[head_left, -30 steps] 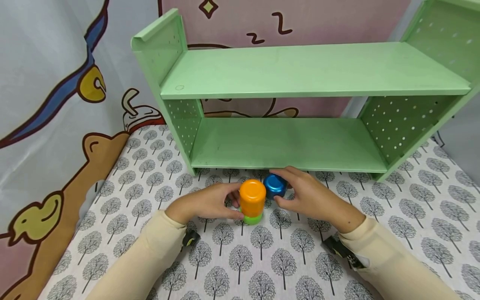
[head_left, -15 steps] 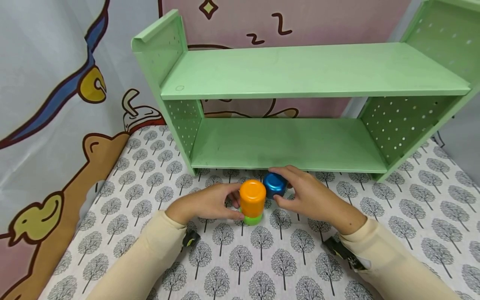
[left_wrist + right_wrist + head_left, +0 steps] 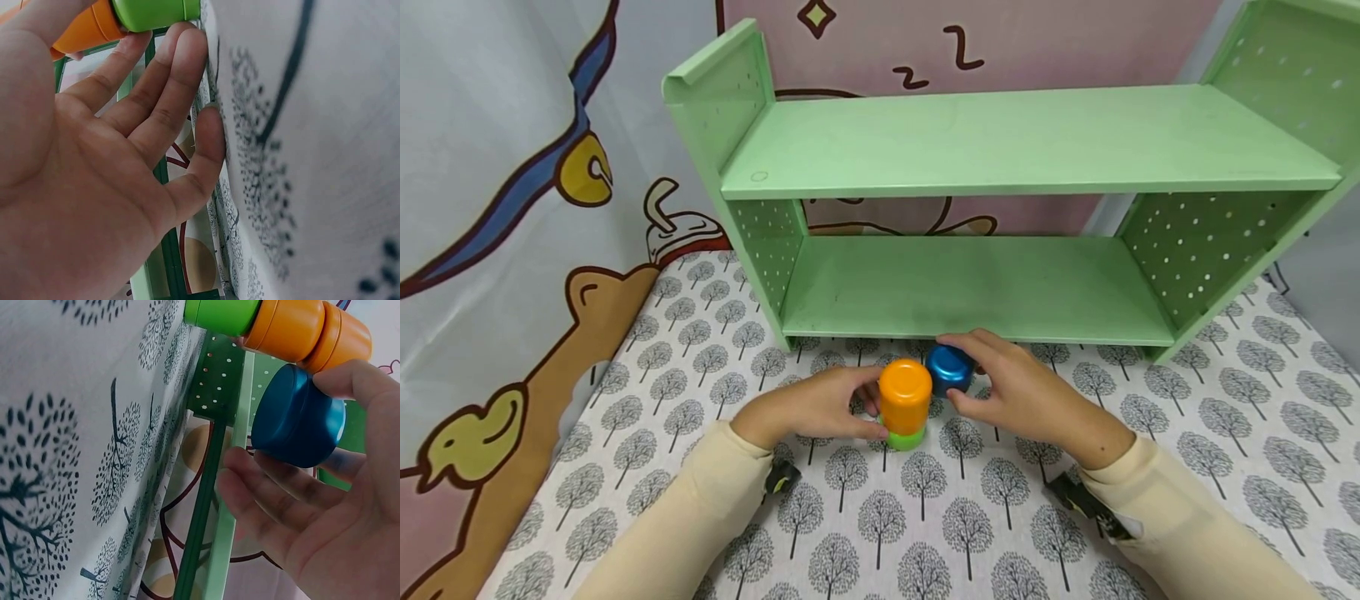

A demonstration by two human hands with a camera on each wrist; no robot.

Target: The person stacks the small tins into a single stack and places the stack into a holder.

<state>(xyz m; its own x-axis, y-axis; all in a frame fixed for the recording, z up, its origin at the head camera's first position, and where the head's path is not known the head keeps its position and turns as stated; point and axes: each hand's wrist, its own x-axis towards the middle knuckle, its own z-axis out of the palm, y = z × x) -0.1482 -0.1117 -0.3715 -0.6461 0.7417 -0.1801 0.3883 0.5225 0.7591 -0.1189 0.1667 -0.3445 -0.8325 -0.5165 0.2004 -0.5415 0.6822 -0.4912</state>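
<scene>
An upright stack stands on the tablecloth in the head view. Its bottom is a green round container (image 3: 906, 438), with two orange round containers (image 3: 294, 328) above it in the right wrist view. My left hand (image 3: 823, 403) curves round the lower part, thumb in front and fingertips behind; in the left wrist view the fingers (image 3: 165, 94) reach the green container. My right hand (image 3: 1018, 385) pinches a glossy blue round container (image 3: 300, 415) between thumb and fingers. It is held off the cloth, beside the upper orange containers. Part of its side is hidden by fingers.
A light green two-tier shelf (image 3: 977, 287) with perforated sides stands just behind the hands. The tablecloth (image 3: 880, 533) has a tree print. A cartoon-printed curtain (image 3: 497, 208) hangs at the left and behind.
The blue container and right hand have shifted very slightly. The left hand and the stack look unmoved.
</scene>
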